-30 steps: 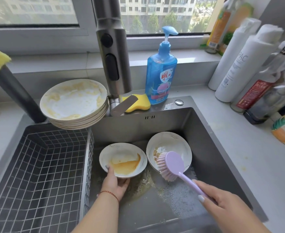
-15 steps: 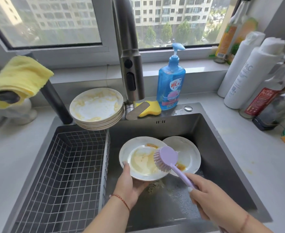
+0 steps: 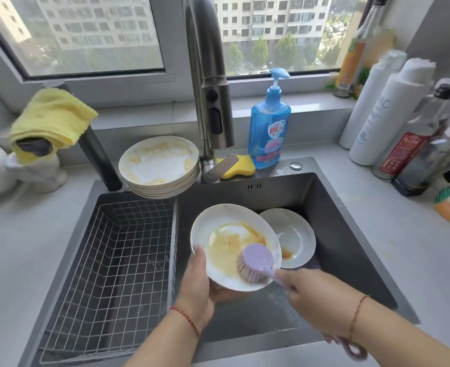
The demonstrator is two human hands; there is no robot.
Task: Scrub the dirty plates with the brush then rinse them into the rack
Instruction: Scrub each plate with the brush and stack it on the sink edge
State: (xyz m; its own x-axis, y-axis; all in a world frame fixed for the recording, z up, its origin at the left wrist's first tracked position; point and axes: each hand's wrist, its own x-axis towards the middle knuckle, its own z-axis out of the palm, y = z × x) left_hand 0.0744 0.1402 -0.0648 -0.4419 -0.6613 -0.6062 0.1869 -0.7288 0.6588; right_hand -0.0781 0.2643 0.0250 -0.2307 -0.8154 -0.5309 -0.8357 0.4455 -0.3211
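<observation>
A: How does each grip stand?

B: The left hand (image 3: pixel 196 290) cups the dirty plate (image 3: pixel 232 245) from below, thumb hooked over its near rim, holding it tilted above the sink (image 3: pixel 351 247). The right hand (image 3: pixel 315 300) is wrapped round the handle of the lilac brush (image 3: pixel 254 263), whose bristles press on the plate's yellow-smeared lower right.

A: And the big things, down to the small?

B: The worktop (image 3: pixel 377 202) surrounds the sink. The wire rack (image 3: pixel 112 260) fills the sink's left part. A stack of smeared plates (image 3: pixel 159 165) sits on the back rim, beside the faucet (image 3: pixel 208 83). A second plate (image 3: pixel 294 237), with an orange smear, lies in the basin behind the held one.

A: Any writing?

B: The blue soap bottle (image 3: pixel 269 125) carries a red-and-white label, unreadable to me. A white bottle (image 3: pixel 377 112) on the right shows "AC". A yellow sponge (image 3: pixel 238 168) lies at the soap bottle's foot.
</observation>
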